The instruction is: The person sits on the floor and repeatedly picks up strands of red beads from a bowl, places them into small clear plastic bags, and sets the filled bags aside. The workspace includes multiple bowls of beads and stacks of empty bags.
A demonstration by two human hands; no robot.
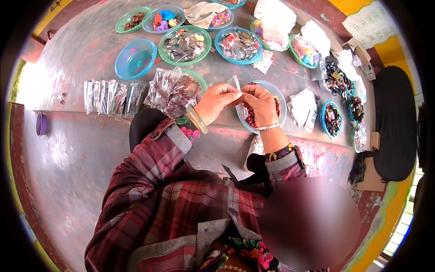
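Note:
Both hands come together over the front of the raised surface, fingertips pinching a small transparent plastic bag [235,83] between them. My left hand [212,103], with a pale bangle at the wrist, grips the bag's left side. On the other side my right hand [261,105] holds it by thumb and fingers. Whether anything is inside the bag is too small to tell. Under my right hand stands a pale translucent bowl [282,100] with strings of dark red beads [249,119], partly hidden by the hand. Left of my left hand, filled plastic bags [174,93] are heaped over a green bowl [199,78].
Bagged pens [113,97] lie at left, beside a blue bowl [118,63]. Several bowls of bagged goods stand farther back, among them a green bowl [161,52]. White packets [302,106] and a blue basket of dark beads [322,119] are at right. A ledge edge runs below the hands.

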